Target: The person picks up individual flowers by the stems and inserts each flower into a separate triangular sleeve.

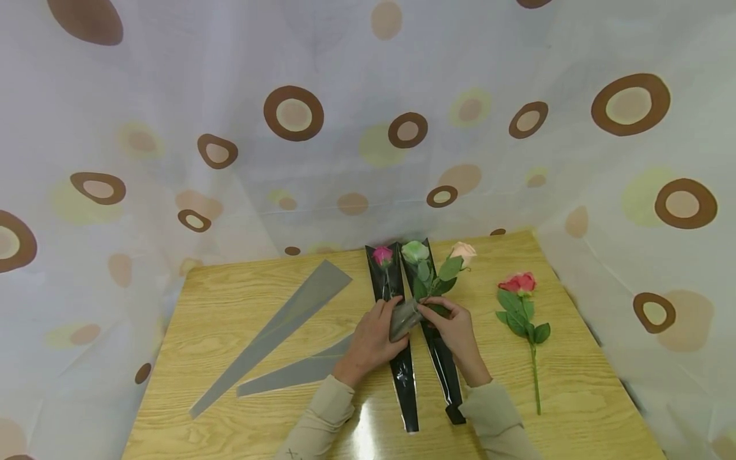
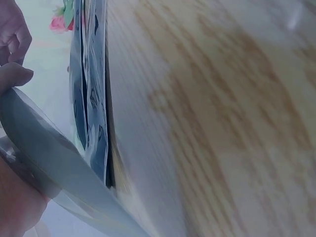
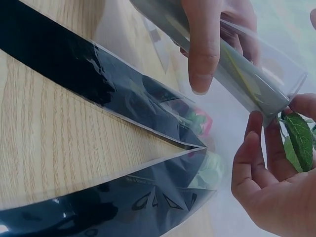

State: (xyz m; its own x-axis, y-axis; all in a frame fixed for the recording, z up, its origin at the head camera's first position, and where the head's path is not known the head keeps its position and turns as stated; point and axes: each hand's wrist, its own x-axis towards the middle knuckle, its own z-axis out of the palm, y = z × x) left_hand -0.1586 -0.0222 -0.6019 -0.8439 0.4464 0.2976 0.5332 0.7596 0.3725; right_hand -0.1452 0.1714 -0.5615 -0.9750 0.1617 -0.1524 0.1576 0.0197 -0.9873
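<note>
Centrally, left hand (image 1: 374, 338): curled round the grey sleeve (image 1: 404, 319) near its wide mouth. Right hand (image 1: 457, 332): pinched at the fingertips on the stem of the cream rose (image 1: 463, 253), right at that mouth. Could not tell the stem's depth inside, for the fingers in front.

Grey sleeve: slanted from a narrow tail at lower left up to the opening at upper right, with that opening set between the two hands. Cream rose: leaned out past the right fingertips toward the far side, on roughly the same slant; nearer the right hand than the left.

Beneath the hands, first black sleeve (image 1: 408, 396), holding the magenta rose (image 1: 382, 257); second black sleeve (image 1: 443, 358), holding the green rose (image 1: 414, 251). Lay lengthwise, near side to far, close together at the tops, spread apart at the narrow ends.

Outward left, flat sleeve (image 1: 273, 335): lay diagonally, wide end away. Outward right, pink rose (image 1: 519, 283): lay loose on the table (image 1: 575, 358), stem toward the near side.

Far edge: just beyond the black tops, backed by patterned cloth (image 1: 345, 64); tight for reaching forward. Open room: offered sideways, between second black sleeve and pink rose.
</note>
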